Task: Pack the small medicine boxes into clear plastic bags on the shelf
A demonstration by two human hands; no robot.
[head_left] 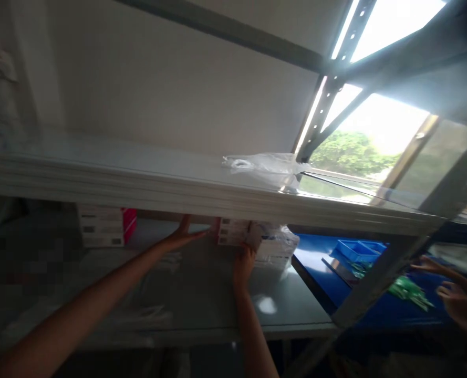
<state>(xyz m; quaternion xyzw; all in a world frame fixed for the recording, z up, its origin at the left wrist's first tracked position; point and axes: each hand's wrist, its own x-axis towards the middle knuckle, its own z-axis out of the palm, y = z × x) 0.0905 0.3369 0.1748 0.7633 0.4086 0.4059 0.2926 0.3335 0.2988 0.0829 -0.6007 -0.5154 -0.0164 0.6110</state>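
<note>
My left hand (183, 235) reaches under the upper shelf with thumb and fingers spread, holding nothing. It is left of a stack of white and pink boxes (231, 231) on the lower shelf. At the front of that stack, my right hand (246, 258) has its fingers closed on a small carton (253, 236), partly hidden and blurred. Just right of it, more cartons sit in clear plastic wrap (280, 247). Another stack of white and pink boxes (103, 227) stands farther left on the same shelf.
The upper shelf (138, 184) passes above both hands and carries a clear plastic bag (265, 164). A metal post (386, 273) stands at the right. Beyond it, another person's hands (454, 299) are over a blue table with a blue tray (359, 250) and green items (408, 291).
</note>
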